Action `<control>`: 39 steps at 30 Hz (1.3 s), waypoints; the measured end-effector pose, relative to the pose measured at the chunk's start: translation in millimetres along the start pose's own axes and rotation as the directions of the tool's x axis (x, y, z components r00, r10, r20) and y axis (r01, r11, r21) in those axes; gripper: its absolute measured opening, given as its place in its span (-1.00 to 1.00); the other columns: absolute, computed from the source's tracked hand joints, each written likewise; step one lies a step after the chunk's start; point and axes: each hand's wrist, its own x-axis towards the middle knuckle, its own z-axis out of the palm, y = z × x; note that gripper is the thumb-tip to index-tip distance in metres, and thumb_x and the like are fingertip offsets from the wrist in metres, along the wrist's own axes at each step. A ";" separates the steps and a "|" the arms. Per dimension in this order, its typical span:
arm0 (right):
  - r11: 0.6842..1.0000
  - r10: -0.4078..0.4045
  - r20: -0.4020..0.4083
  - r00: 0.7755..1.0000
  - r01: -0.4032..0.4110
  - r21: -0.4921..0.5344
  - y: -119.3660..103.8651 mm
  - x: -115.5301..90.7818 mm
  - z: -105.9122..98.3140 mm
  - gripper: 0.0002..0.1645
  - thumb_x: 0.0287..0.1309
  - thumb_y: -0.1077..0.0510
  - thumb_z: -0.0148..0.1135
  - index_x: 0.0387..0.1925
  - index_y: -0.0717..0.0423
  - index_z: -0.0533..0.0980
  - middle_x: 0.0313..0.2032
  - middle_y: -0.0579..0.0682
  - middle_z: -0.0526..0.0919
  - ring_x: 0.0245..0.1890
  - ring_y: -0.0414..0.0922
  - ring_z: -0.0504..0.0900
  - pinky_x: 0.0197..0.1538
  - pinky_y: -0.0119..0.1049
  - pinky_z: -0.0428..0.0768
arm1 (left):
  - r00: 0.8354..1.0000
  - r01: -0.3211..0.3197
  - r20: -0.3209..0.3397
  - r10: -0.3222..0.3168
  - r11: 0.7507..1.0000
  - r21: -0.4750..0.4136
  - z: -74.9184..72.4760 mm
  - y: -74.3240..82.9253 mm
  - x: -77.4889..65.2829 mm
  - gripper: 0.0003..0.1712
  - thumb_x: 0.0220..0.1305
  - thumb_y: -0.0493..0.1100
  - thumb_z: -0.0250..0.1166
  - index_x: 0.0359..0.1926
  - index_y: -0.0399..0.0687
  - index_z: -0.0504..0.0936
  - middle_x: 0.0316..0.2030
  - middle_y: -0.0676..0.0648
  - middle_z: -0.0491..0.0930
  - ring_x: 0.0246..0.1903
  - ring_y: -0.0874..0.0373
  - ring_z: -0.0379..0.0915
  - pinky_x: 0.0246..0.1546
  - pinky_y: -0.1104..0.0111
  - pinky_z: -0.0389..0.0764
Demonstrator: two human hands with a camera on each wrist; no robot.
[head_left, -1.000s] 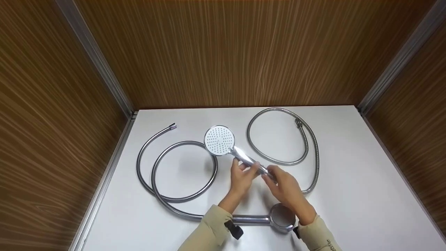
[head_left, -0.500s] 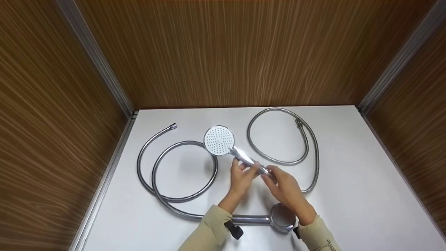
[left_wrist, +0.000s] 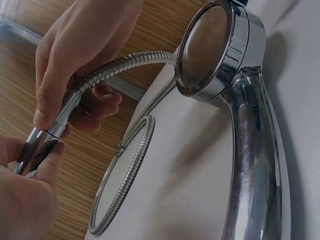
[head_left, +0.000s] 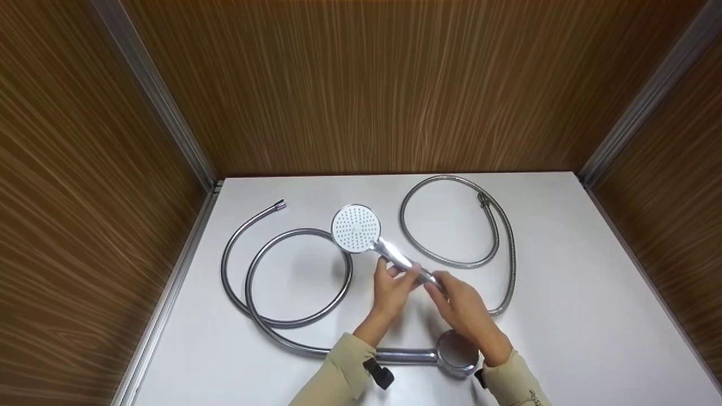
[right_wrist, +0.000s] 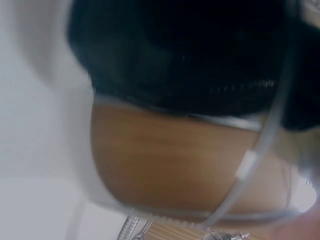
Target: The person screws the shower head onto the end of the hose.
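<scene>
A chrome shower head with a white nozzle face is held above the table, slanting down toward the right. My left hand grips its handle near the lower end. At that end my right hand pinches the metal connector of a flexible shower hose. In the left wrist view, connector and handle meet in line between the two hands, with a thin dark seam there. Below the wrists lies a second chrome shower head, joined to another hose; its round rim fills much of the blurred right wrist view.
The second shower head's hose loops across the left of the white table, its free end fitting at the back left. The held hose loops at the back right, ending in a fitting. Wood-grain panels wall three sides.
Both hands and the held shower head stay almost in place. The right fingers shift very slightly at the connector.
</scene>
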 end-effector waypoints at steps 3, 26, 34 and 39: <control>1.000 0.000 -0.009 1.000 0.000 0.007 1.5 -1.4 1.7 -0.75 0.38 0.13 0.39 -0.01 0.17 0.63 -0.46 -0.19 0.58 -0.47 -0.28 0.45 -0.36 -0.30 0.54 | 1.000 0.002 -0.013 -0.002 1.000 0.003 0.4 -0.2 -0.4 -0.42 0.31 -0.38 0.40 0.24 -0.34 0.32 -0.15 -0.29 0.69 -0.22 0.05 0.78 0.00 0.18 0.82; 1.000 0.001 -0.034 0.999 0.000 0.027 6.4 -1.6 1.1 -0.65 0.29 0.12 0.49 0.00 0.15 0.55 -0.48 -0.17 0.57 -0.50 -0.26 0.43 -0.39 -0.34 0.49 | 1.000 -0.023 -0.003 0.023 1.000 0.002 1.9 -1.1 1.3 -0.37 0.31 -0.38 0.40 0.28 -0.35 0.29 -0.15 -0.29 0.66 -0.22 0.06 0.76 0.00 0.15 0.83; 1.000 0.021 -0.022 1.000 -0.021 0.022 7.0 -0.4 0.9 -0.71 0.32 0.12 0.46 -0.06 0.12 0.54 -0.42 -0.11 0.64 -0.45 -0.22 0.45 -0.32 -0.24 0.56 | 0.999 -0.025 -0.023 0.024 0.999 -0.036 3.2 -1.8 2.1 -0.41 0.27 -0.41 0.40 0.23 -0.35 0.32 -0.19 -0.26 0.67 -0.26 0.08 0.75 -0.03 0.14 0.83; 1.000 -0.001 -0.025 1.000 0.001 0.017 7.8 -1.1 0.8 -0.75 0.36 0.12 0.42 -0.06 0.14 0.56 -0.45 -0.14 0.60 -0.47 -0.24 0.42 -0.36 -0.29 0.51 | 1.000 -0.028 -0.012 0.028 0.999 -0.031 2.8 -1.8 2.0 -0.39 0.29 -0.41 0.40 0.25 -0.35 0.30 -0.18 -0.26 0.67 -0.27 0.08 0.76 -0.01 0.15 0.83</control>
